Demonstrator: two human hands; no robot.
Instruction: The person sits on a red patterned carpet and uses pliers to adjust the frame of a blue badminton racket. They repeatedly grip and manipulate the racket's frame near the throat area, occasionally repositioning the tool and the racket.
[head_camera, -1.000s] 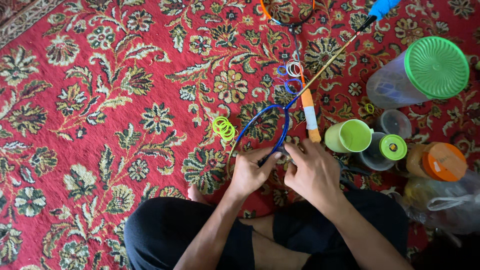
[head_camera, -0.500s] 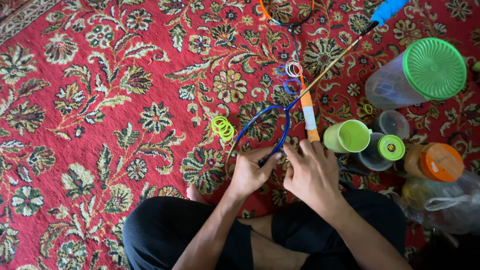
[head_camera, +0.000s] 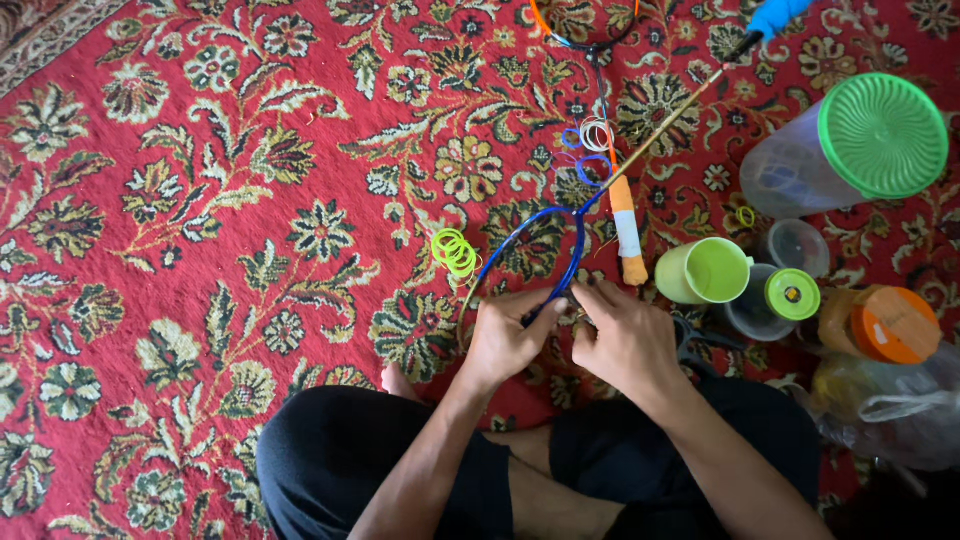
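Note:
I sit cross-legged on a red floral carpet (head_camera: 200, 200). My left hand (head_camera: 508, 335) and my right hand (head_camera: 625, 335) meet in front of my knees, both pinching the near end of a bent blue wire loop (head_camera: 570, 250). The wire rises from my fingers and curves back at the top. A cluster of lime-green small rings (head_camera: 455, 252) lies just left of the wire. Blue and white small rings (head_camera: 590, 150) lie farther ahead. An orange-and-white handled tool (head_camera: 626, 225) lies right of the wire.
On the right stand a clear jar with a green lid (head_camera: 850, 145), a lime-green cup (head_camera: 705, 270), a small green-lidded container (head_camera: 790, 295), an orange-lidded jar (head_camera: 885, 325) and a plastic bag (head_camera: 890, 415). A thin brass rod with a blue handle (head_camera: 700, 95) lies diagonally.
My hands stay on the blue wire's near end with only slight finger shifts. Nothing else has moved.

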